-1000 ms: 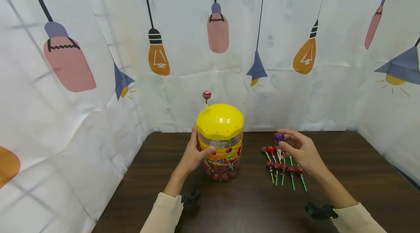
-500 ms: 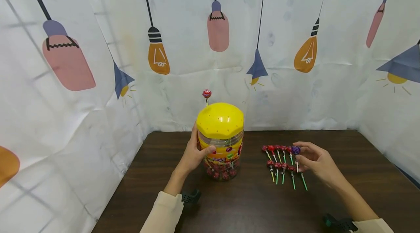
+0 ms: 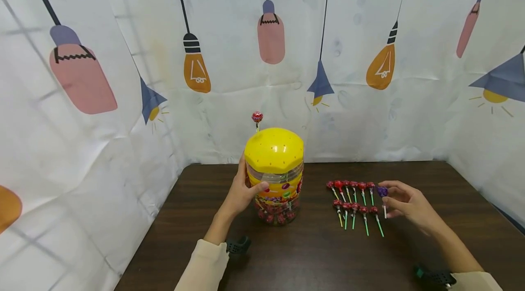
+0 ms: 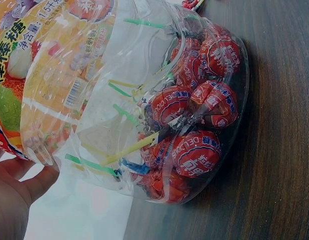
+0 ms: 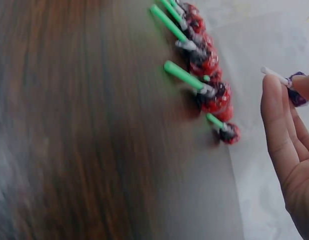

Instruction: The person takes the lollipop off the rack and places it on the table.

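Nearest: cream sleeves and black wrist mounts at the bottom edge of the head view, over the dark brown wooden tabletop (image 3: 311, 254).

Right hand (image 3: 410, 204): grip is a thumb-and-finger pinch on the purple-wrapped lollipop with a white stick (image 3: 383, 193). A second ago it held it raised above the rows; half a second ago it was over the right end of the back row. Now it is low, just beside that end and just right of the last red one; I can't tell if it touches the tabletop. The right wrist view shows the fingertips (image 5: 272, 90) on the white stick, head hidden mostly behind the thumb.

Red-wrapped lollipops with green sticks (image 3: 354, 200): two tidy rows, heads pointing away from the person. My read: the purple one is being added as the next piece in the back row, placement nearly done, not released.

Left hand (image 3: 242, 193): grip wraps the side of the clear plastic candy jar with yellow domed lid (image 3: 275, 177), unchanged across all three frames, jar upright. Left wrist view: more red lollipops inside the jar's base.

Farther: one red lollipop standing in the lid's rear hole (image 3: 257, 118). Behind that, the white lamp-print backdrop (image 3: 369, 31).
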Action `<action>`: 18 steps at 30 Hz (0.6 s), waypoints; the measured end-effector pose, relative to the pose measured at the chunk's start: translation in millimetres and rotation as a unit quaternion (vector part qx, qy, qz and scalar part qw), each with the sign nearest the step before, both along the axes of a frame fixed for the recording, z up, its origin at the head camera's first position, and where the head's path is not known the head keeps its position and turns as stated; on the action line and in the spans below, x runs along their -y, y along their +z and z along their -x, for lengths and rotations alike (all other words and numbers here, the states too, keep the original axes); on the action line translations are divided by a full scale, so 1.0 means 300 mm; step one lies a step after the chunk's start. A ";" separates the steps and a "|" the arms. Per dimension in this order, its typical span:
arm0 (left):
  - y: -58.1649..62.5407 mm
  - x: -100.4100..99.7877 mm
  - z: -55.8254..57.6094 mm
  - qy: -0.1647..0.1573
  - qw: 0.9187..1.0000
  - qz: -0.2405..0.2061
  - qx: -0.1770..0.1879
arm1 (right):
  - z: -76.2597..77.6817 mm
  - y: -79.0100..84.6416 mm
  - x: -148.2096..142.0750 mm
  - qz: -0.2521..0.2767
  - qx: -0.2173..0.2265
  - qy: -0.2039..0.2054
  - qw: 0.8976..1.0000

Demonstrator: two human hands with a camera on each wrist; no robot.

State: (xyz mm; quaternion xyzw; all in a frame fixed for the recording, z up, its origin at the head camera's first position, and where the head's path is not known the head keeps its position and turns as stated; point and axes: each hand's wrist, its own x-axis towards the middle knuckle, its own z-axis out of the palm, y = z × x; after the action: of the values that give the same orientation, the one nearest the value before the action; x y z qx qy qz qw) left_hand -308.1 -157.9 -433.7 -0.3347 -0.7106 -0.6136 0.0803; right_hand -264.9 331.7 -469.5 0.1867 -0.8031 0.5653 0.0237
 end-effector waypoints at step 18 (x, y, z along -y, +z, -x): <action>0.006 -0.001 -0.004 -0.001 1.000 -0.003 -0.002 | 0.019 -0.020 -0.067 -0.038 0.120 0.076 0.989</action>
State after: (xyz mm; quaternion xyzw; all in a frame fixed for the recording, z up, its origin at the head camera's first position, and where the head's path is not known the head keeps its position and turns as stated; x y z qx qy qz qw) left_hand -306.8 -157.5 -431.8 -0.3365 -0.7079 -0.6156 0.0819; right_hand -270.6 351.7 -475.5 0.1786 -0.8048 0.5526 -0.1225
